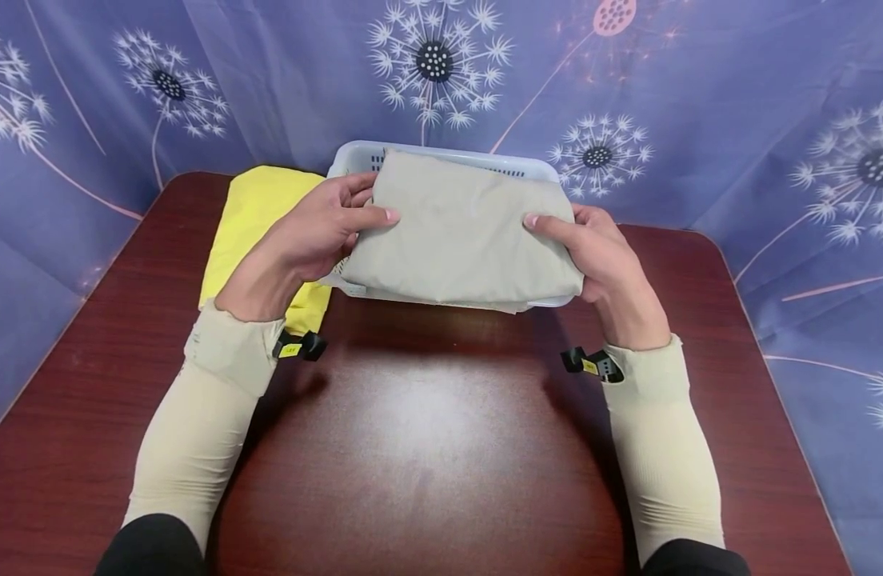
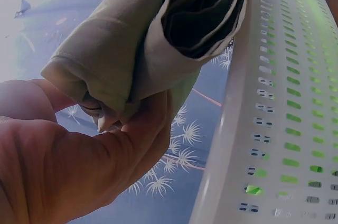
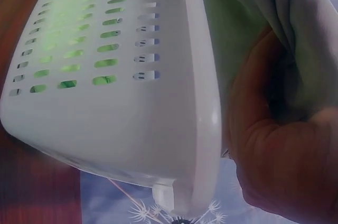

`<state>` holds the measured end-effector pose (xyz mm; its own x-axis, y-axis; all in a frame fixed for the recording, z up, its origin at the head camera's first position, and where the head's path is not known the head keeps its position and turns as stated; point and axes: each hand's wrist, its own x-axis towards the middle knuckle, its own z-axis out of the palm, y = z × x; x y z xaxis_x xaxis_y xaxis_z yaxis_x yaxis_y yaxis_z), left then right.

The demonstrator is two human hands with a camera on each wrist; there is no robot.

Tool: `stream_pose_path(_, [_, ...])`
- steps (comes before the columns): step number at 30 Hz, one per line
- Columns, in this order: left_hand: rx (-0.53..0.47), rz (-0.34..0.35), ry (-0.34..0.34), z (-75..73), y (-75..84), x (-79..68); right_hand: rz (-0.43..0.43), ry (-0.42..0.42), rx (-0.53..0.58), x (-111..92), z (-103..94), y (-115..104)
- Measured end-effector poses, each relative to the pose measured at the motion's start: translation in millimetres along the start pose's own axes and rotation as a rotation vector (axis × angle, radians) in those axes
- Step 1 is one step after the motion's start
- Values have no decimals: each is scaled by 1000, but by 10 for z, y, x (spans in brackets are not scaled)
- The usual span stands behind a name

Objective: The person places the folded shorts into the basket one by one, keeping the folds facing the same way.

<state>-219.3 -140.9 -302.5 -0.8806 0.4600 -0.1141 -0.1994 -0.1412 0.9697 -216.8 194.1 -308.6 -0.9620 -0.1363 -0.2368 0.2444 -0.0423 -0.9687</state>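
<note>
- A blue-violet curtain (image 1: 701, 88) with a dandelion print surrounds the far and side edges of the table.
- The table (image 1: 427, 456) is of dark red wood-look, with rounded far corners.
- A pale perforated plastic basket (image 3: 100, 129) stands at the middle of the far edge; through its holes something green (image 2: 292, 105) shows, but what it is I cannot tell.
- The folded grey cloth (image 1: 470, 232) is held above the basket, in several layers, as the left wrist view shows. Whether it touches the rim, I cannot tell.
- A folded yellow cloth (image 1: 261, 200) lies near the far left corner, beside the basket, perhaps to leave the middle free for handling.
- The left hand (image 1: 315, 228) pinches the grey cloth's left end, thumb on top.
- The right hand (image 1: 603, 252) pinches the right end likewise; holding both ends probably keeps the folds together and level.
</note>
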Motion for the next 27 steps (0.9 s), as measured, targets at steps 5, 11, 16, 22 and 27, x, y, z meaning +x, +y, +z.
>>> stream_pose_path(5, [-13, 7, 16, -17, -2, 28, 15, -3, 41, 26, 19, -20])
stream_pose_path(11, [-36, 17, 33, -36, -5, 53, 0, 13, 58, 58, 39, -44])
stream_pose_path(16, [-53, 17, 63, -37, -8, 87, -11, 18, 80, 102, 39, -36])
stream_pose_path(22, [-45, 33, 85, -53, -33, 149, -20, 14, 107, 149, 35, -19])
stream_pose_path(27, [-63, 52, 104, -61, -60, 199, -32, 36, 106, 189, 49, -7])
